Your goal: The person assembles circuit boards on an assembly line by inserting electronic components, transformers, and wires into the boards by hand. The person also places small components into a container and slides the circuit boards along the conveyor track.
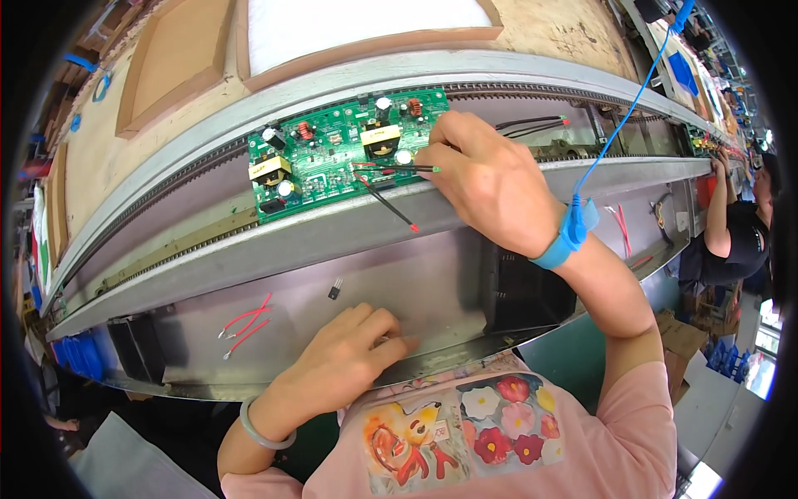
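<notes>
A green circuit board [328, 179] lies on the conveyor rails, carrying yellow-wrapped transformers, capacitors and copper coils. My right hand [499, 179] is over the board's right end, its thumb and fingers closed in a pinch. What they hold, if anything, is hidden. Just by those fingertips, black wires [386, 204] with red and green tips stick out from the board. Lower down, my left hand [353, 353] rests at the metal tray's near side with curled fingers, and their contents cannot be made out. A black three-legged transistor [335, 289] lies beyond it, and loose red wires [247, 323] lie to its left.
The metal tray [399, 266] runs along the near side of the rails. A black bin [528, 291] stands in it, right of centre. A blue cord [623, 125] runs from my right wrist strap [573, 233] upward. Another person [731, 224] works at the far right.
</notes>
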A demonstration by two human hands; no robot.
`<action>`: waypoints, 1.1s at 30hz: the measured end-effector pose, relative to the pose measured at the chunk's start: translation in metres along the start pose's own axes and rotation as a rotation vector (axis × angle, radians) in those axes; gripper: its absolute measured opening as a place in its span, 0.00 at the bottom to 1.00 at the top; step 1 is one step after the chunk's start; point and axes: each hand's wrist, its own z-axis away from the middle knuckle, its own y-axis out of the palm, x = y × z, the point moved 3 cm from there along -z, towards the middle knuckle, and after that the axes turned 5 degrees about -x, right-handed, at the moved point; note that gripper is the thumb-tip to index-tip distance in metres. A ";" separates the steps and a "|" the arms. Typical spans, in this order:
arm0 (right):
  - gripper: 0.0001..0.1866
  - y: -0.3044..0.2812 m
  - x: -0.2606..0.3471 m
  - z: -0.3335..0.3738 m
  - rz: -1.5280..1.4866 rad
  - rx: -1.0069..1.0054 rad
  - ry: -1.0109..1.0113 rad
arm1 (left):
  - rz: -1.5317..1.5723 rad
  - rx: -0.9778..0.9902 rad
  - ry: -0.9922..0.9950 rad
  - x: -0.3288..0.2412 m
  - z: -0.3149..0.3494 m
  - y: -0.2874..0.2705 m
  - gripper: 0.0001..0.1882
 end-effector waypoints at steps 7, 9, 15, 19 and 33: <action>0.10 -0.006 0.004 0.001 0.036 -0.008 -0.023 | 0.172 -0.377 -0.273 0.005 0.005 -0.036 0.13; 0.09 -0.019 0.016 0.004 0.033 -0.056 -0.019 | 0.085 -0.461 -0.306 0.008 0.009 -0.048 0.09; 0.09 -0.004 0.087 0.046 -0.158 0.550 -0.295 | 0.201 -0.729 -0.451 0.036 0.001 -0.073 0.08; 0.11 0.050 0.120 0.065 -0.213 0.387 -0.419 | 0.018 -0.727 -0.404 0.047 -0.023 -0.072 0.06; 0.08 0.058 0.113 0.059 -0.268 0.478 -0.384 | -0.441 -0.740 -0.208 0.064 -0.041 -0.067 0.12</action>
